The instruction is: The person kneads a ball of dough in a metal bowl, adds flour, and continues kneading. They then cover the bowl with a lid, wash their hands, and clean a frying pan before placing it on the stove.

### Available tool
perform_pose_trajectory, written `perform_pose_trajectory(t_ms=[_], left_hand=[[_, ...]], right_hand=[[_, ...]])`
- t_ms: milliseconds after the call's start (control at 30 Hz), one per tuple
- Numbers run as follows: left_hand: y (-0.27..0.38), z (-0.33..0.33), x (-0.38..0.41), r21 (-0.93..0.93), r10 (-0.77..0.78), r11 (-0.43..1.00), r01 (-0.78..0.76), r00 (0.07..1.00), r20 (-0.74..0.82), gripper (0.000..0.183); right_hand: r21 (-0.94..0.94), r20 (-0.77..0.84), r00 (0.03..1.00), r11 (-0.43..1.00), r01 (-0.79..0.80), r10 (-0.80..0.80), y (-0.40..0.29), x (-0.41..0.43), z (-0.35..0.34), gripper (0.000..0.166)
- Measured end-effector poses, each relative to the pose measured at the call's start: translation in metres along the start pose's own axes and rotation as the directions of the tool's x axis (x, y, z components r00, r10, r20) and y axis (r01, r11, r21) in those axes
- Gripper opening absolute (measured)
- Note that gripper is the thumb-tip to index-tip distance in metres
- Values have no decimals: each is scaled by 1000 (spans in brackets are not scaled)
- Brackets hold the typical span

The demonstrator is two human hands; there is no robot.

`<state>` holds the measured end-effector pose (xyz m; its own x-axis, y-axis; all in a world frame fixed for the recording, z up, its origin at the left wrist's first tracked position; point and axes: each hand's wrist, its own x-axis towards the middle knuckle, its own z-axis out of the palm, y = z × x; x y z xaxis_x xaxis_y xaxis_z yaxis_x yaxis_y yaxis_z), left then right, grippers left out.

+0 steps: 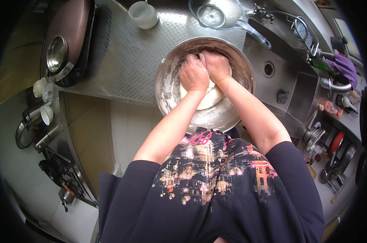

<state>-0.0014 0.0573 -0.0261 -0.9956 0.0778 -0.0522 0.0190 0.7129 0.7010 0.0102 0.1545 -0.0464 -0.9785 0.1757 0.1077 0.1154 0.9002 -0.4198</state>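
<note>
A large steel mixing bowl [171, 94] stands before me, its inner wall smeared with flour and dough residue. Pale dough [210, 99] lies in the bowl, partly hidden under my hands and wrists. My left hand [193, 73] presses on the dough with curled fingers. Close beside it, my right hand [215, 65] bears on the far part of the dough, its fingers bent down. The two hands nearly touch at the thumbs. Their fingertips are hidden, so how far they sink into the dough does not show.
The bowl stands at the edge of a textured steel counter [135, 63]. Beyond it are a white plastic container [143, 15] and a pan-shaped vessel with a long handle [217, 13]. A steel sink [259, 57] is at the right; an electric griddle [65, 27] with a small metal bowl [57, 53] is at the left.
</note>
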Motion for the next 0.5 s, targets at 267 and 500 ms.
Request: perform_pose_trajectory(t_ms=[267, 500], left_hand=[[5, -68, -19, -255, -152, 940, 226, 948, 280, 24], [-8, -64, -81, -46, 65, 997, -59, 985, 161, 18]], right_hand=[[533, 297, 903, 731, -425, 309, -62, -7, -72, 47], [468, -270, 908, 868, -167, 321, -61, -93, -21, 21]])
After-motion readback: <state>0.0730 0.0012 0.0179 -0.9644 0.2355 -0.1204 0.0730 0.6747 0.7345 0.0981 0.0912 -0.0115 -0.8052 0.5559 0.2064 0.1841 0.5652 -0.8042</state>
